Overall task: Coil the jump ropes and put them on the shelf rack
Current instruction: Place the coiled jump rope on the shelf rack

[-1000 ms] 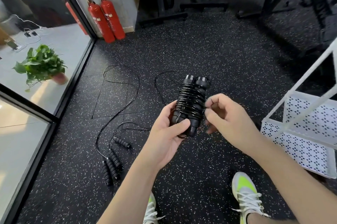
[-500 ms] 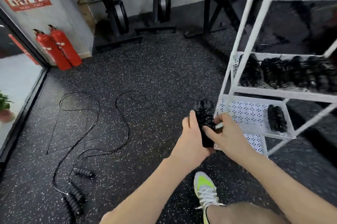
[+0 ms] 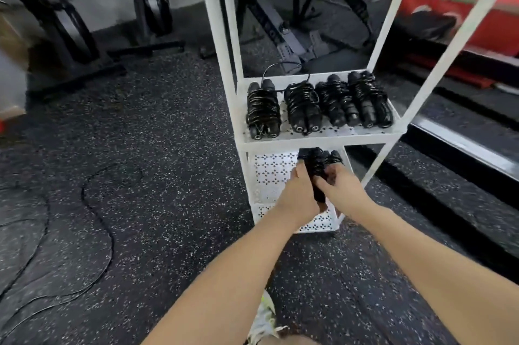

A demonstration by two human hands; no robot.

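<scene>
While you reach into the white shelf rack (image 3: 323, 138), both hands grip the coiled jump rope (image 3: 316, 169) between them: your left hand (image 3: 297, 195) wraps its near side, your right hand (image 3: 341, 188) curls round the other, over the perforated bottom shelf beside another bundle (image 3: 334, 158). Four coiled ropes (image 3: 317, 104) line the shelf above. Half a second ago you held the rope just outside the rack's front post; now it sits inside.
</scene>
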